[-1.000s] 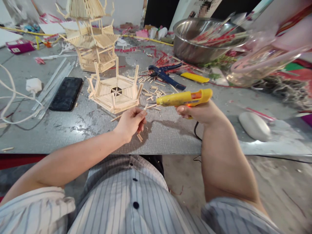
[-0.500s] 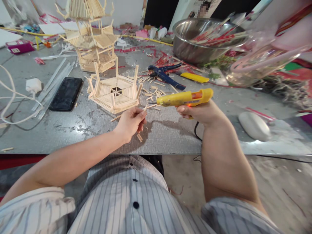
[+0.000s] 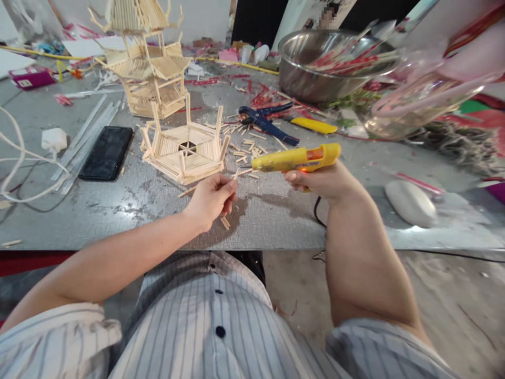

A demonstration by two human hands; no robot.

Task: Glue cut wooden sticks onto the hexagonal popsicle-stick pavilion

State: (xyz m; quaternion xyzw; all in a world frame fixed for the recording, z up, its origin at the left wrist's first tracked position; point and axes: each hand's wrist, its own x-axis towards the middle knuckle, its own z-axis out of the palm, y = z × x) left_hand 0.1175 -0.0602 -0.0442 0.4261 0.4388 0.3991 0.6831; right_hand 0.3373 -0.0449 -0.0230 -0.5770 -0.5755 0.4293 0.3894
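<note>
My right hand (image 3: 321, 183) grips a yellow hot glue gun (image 3: 296, 158), its nozzle pointing left. My left hand (image 3: 211, 200) pinches a short wooden stick (image 3: 235, 176) whose tip sits just at the nozzle. Just beyond my left hand a hexagonal stick-built frame (image 3: 185, 150) rests on the grey table (image 3: 118, 210). Behind it stands a taller stick pagoda model (image 3: 148, 58). Loose cut sticks (image 3: 246, 150) lie scattered between the frame and the glue gun.
A black phone (image 3: 106, 151) lies left of the frame, beside a white cable and plug (image 3: 54, 139). Blue-handled pliers (image 3: 268, 122) and a yellow cutter (image 3: 313, 125) lie farther back. A steel bowl (image 3: 315, 66) of sticks and a clear jug (image 3: 426, 89) stand at the right.
</note>
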